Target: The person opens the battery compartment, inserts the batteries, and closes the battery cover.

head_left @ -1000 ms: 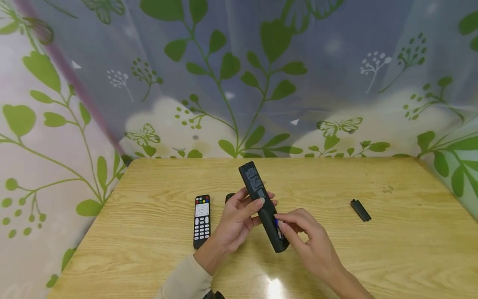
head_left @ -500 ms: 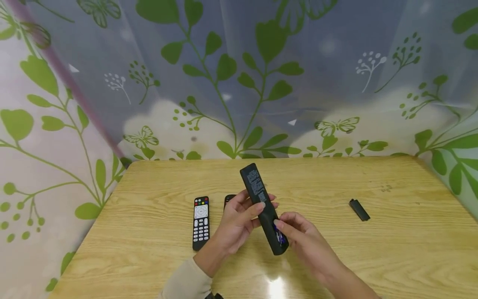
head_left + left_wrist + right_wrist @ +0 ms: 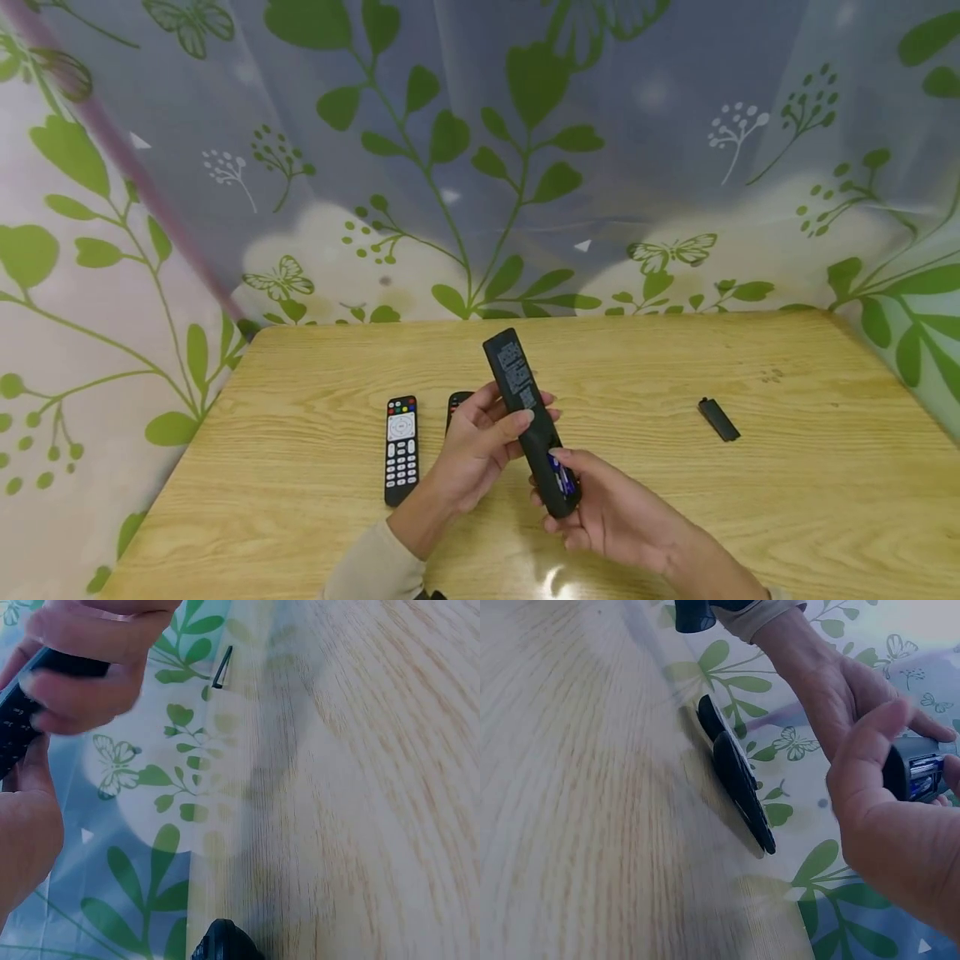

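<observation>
A black remote control [image 3: 521,392] is held back side up and slanted above the table, printed label toward the far end. My left hand [image 3: 483,442] grips it around the middle, thumb lying across the back. At its near end the battery compartment is uncovered, and blue-purple batteries [image 3: 561,475] show inside. My right hand [image 3: 618,508] holds this end, with the thumb at the top of the compartment and fingers underneath. In the right wrist view the batteries [image 3: 924,778] appear in the open end. A small black battery cover [image 3: 719,419] lies apart on the table at the right.
A black remote with white buttons [image 3: 402,450] lies face up left of my left hand. Another dark remote [image 3: 457,402] beside it is mostly hidden behind that hand. The wooden table [image 3: 810,500] meets a leaf-patterned curtain [image 3: 480,167] at the back.
My right hand's fingers have left their pinch at the battery compartment and come round under the remote's near end, thumb staying at the compartment. The left hand's hold looks the same.
</observation>
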Motion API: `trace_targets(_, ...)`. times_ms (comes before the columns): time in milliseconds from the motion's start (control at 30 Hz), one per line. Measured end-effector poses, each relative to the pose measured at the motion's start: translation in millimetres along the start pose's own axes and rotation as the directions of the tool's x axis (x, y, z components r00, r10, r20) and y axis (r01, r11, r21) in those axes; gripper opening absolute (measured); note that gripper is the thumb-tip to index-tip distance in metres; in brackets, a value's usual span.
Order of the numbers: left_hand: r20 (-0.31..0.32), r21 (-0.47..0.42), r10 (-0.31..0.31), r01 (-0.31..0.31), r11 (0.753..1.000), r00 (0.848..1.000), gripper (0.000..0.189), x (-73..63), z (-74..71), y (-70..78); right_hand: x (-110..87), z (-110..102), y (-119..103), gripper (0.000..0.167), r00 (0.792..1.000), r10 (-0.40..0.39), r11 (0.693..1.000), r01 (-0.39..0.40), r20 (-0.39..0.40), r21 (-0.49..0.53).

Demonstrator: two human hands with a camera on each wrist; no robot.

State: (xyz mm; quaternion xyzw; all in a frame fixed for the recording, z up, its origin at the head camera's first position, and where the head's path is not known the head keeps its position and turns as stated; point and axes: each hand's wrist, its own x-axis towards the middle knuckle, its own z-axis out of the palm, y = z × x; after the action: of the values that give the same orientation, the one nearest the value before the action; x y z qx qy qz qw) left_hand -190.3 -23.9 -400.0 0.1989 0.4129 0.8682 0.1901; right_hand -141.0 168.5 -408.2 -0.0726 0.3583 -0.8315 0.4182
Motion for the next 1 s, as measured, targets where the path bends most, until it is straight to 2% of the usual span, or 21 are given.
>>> trace_targets(200, -0.002, -0.002, 0.002, -0.002, 1.0, 1.0, 0.054, -0.8, -0.6, -0.8, 1.8, 1.9, 2.8, 0.051, 0.999, -0.032, 0.999, 0.032, -0.007, -0.022)
trace_targets(467, -0.013, -0.017, 0.003, -0.003, 1.0, 1.0, 0.052, -0.9, 0.2, -0.6, 3.1, 5.2, 7.2, 0.043, 0.994, -0.105, 0.994, 0.104, -0.026, -0.024)
trace_targets(733, -0.045, -0.063, -0.012, 0.009, 0.998, 0.999, 0.051, -0.5, -1.1, 0.2, 4.2, 6.2, 9.0, 0.044, 0.984, -0.166, 0.983, 0.161, -0.063, -0.087)
trace_targets(867, -0.048, -0.072, -0.011, 0.008, 0.997, 0.999, 0.051, -1.0, -1.6, -0.2, 3.6, 6.3, 10.5, 0.043, 0.984, -0.169, 0.982, 0.164, -0.051, -0.09)
trace_targets(1000, -0.037, -0.057, -0.009, 0.007, 0.998, 0.999, 0.052, -1.6, -1.5, -1.3, 4.2, 7.0, 11.3, 0.045, 0.984, -0.157, 0.984, 0.149, -0.08, -0.095)
